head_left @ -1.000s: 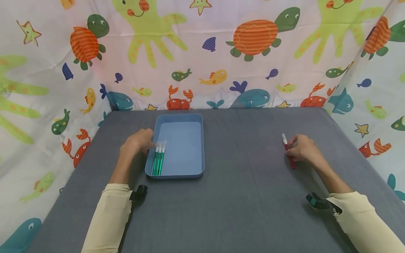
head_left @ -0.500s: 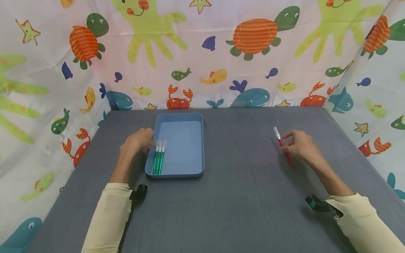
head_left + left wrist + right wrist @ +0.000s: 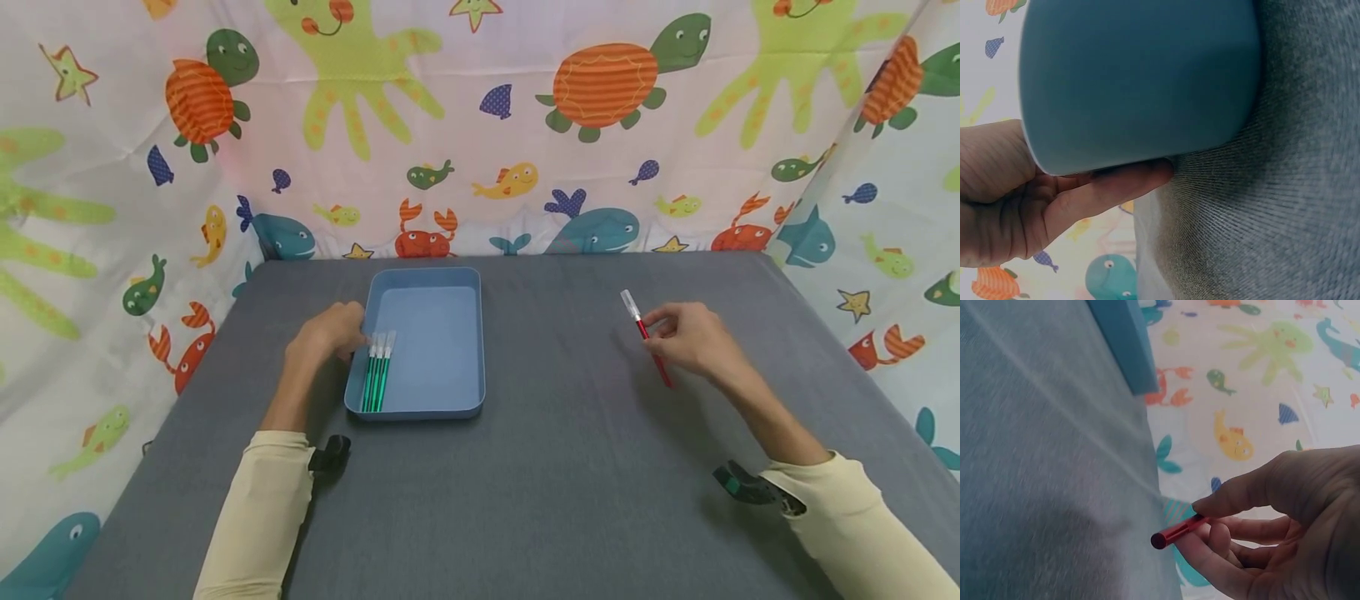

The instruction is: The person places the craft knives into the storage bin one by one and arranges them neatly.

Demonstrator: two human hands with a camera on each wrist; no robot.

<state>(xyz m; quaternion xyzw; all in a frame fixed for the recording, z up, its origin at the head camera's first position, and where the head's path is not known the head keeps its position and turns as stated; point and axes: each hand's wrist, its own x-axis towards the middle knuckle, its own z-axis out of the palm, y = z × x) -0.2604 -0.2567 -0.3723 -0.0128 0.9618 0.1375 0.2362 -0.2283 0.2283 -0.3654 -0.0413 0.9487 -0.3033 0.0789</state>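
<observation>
My left hand [image 3: 327, 335] grips the left side of a shallow blue tray [image 3: 482, 350]. The left wrist view shows its fingers [image 3: 1104, 197] along the tray's outer wall, with the thumb partly hidden at the rim. Inside the tray, on the left, several slim green pen-shaped tools [image 3: 377, 383] with clear caps lie side by side. Off to the right, my right hand [image 3: 693, 337] pinches a matching red pen-shaped tool [image 3: 660, 367] between thumb and fingers, above the table. Its clear-capped end points away and to the left; the flat red end shows in the right wrist view.
A grey cloth [image 3: 555, 467] covers the table. Behind it and at both sides hangs a white curtain [image 3: 465, 108] printed with sea animals. Dark camera mounts sit at both wrists, by the beige sleeves [image 3: 258, 508].
The right hand has lifted the red pen-shaped tool off the table and carried it to the left. The left hand and the tray have stayed put.
</observation>
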